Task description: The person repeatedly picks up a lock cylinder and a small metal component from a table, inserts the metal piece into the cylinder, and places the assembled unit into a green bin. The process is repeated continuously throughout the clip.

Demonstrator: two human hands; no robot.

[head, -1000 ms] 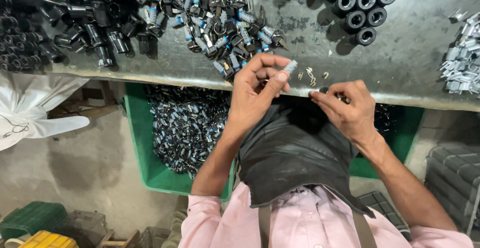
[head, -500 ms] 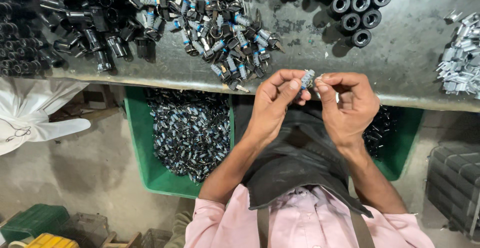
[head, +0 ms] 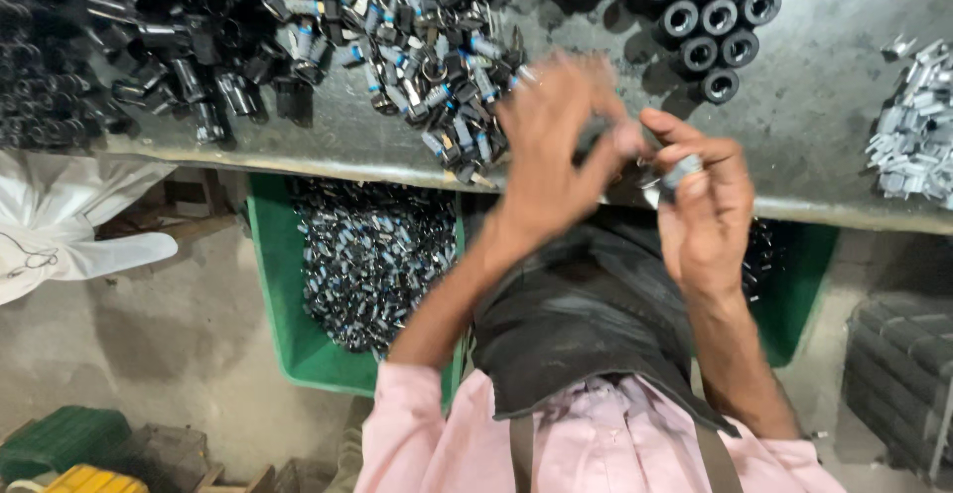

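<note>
Two hands meet just above the near edge of your grey tabletop point(head: 377, 145), right of its middle. Farthest left, below the near edge, a white sack point(head: 69, 220) lies on the floor, and a green crate point(head: 288, 324) beside it holds a heap of small dark and silvery parts point(head: 372, 255). On the tabletop, a spread of black tubes point(head: 149, 46) fills the far left corner, and a pile of small blue-and-black pieces point(head: 427, 46) runs from there toward the near edge. Your left hand point(head: 551, 150) is motion-blurred, fingers curled around a small dark part point(head: 593, 134); how firmly it grips you cannot tell. Your right hand point(head: 707, 205), just beside it and touching at the fingertips, pinches a small grey cylindrical piece point(head: 683, 167) between thumb and forefinger. Beyond your hands, black rings point(head: 710, 1) stand in rows at the far edge, and a heap of pale metal clips point(head: 918, 126) lies by the right edge.
</note>
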